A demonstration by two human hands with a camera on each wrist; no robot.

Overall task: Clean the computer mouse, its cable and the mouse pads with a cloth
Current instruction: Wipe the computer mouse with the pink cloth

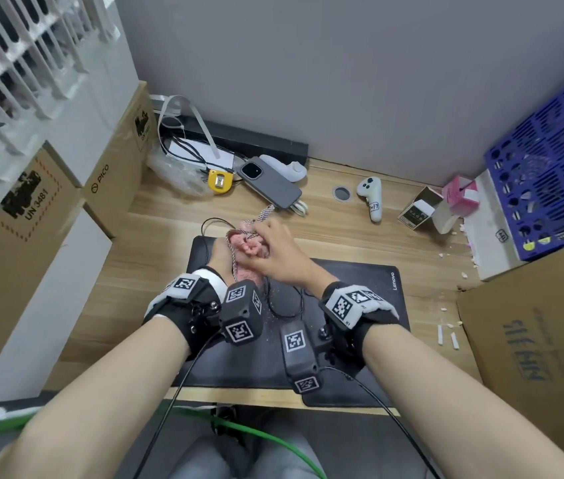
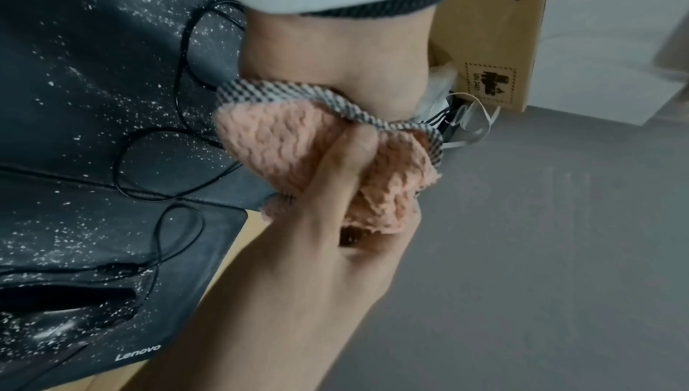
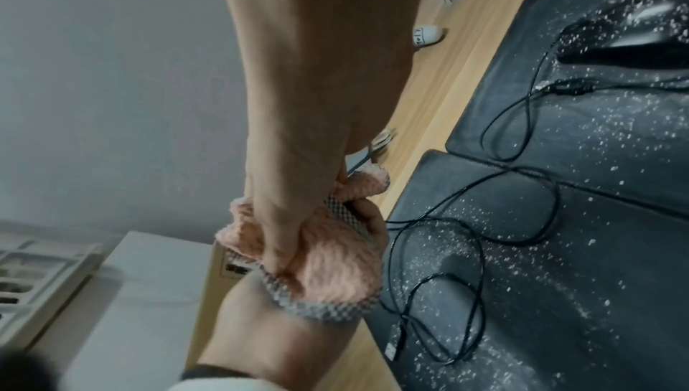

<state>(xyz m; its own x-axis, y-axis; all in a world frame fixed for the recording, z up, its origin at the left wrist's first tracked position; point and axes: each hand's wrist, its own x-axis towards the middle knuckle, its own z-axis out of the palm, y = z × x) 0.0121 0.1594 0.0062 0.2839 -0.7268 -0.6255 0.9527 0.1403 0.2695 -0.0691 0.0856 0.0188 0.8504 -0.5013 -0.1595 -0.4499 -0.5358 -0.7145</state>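
A pink cloth (image 1: 249, 245) with a checked edge is bunched between both hands above the far end of the small black mouse pad (image 1: 201, 250). My left hand (image 1: 220, 257) cups it from below with fingers curled round it. My right hand (image 1: 273, 250) digs its fingers into the cloth (image 3: 335, 273) from above. The black mouse (image 2: 56, 318) lies on the larger Lenovo pad (image 1: 360, 305), hidden in the head view by the wrist cameras. Its thin black cable (image 3: 466, 250) loops loosely over both pads. White specks cover the mouse (image 3: 634, 29) and both pads.
A phone (image 1: 272, 184), a white controller (image 1: 372, 198) and a yellow tape measure (image 1: 220, 181) lie on the far desk. Cardboard boxes (image 1: 118, 174) stand left. Another carton (image 1: 533, 323) and a blue crate (image 1: 550, 150) stand right. White crumbs dot the wood.
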